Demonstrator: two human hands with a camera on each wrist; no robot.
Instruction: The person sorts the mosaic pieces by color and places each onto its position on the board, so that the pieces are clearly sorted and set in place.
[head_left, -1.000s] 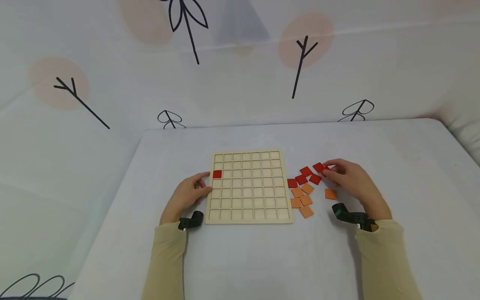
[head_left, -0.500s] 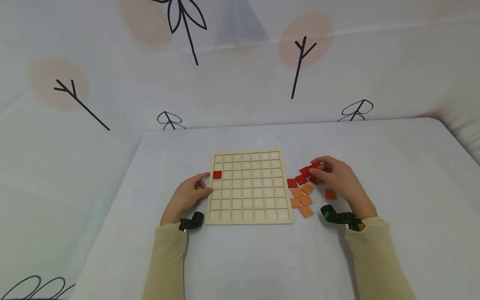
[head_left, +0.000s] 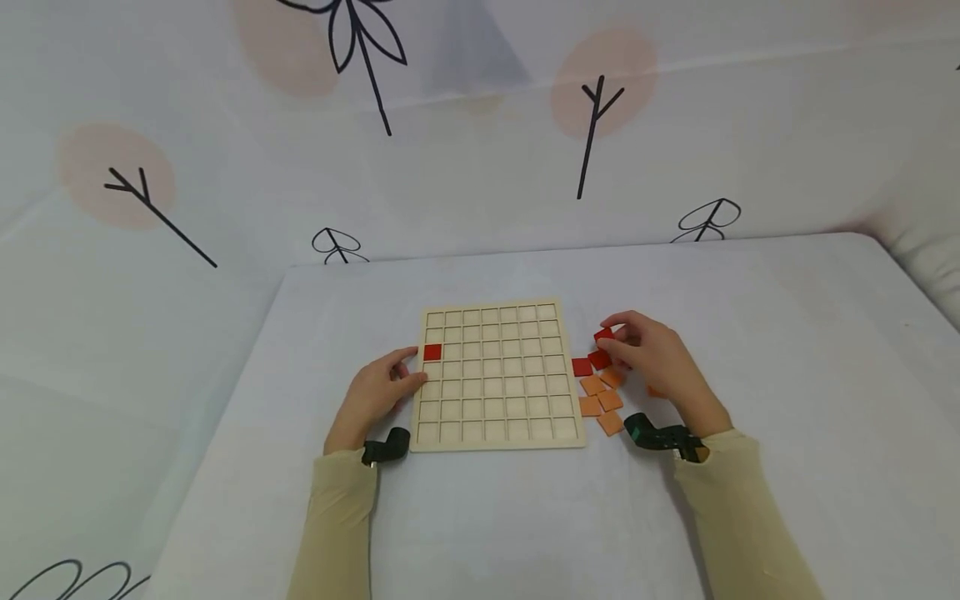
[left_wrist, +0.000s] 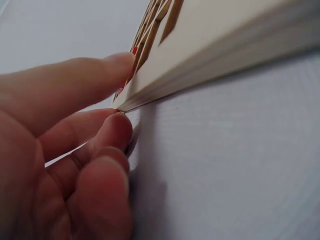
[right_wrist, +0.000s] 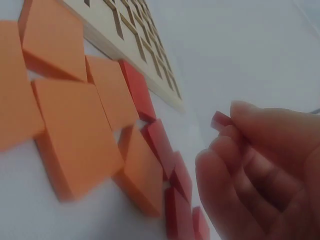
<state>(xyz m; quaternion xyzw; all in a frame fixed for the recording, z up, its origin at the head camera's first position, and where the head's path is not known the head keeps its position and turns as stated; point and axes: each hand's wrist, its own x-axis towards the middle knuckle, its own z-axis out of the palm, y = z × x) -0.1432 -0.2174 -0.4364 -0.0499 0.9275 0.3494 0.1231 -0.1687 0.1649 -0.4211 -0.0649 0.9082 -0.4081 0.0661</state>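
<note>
The pale wooden grid board (head_left: 493,387) lies flat on the table, with one red square tile (head_left: 432,352) in a left-column cell. At its left edge the left hand (head_left: 372,396) grips the rim; in the left wrist view the thumb of this hand (left_wrist: 65,130) lies over the board (left_wrist: 200,55), other fingers against its side. Thumb and fingers of the right hand (head_left: 660,357) pinch a red tile (head_left: 603,334), also visible in the right wrist view as a small red piece (right_wrist: 220,120), raised off the table beyond the loose red tiles (right_wrist: 159,147).
Right of the board lie several orange tiles (head_left: 590,406) and red tiles (head_left: 582,367), close together. One orange tile (head_left: 656,392) is partly hidden by the right hand. A patterned cloth (head_left: 480,183) rises behind the table.
The right hand has moved left from the far side of the loose tiles, bringing a pinched red tile nearer the board. The left hand keeps its place at the board.
</note>
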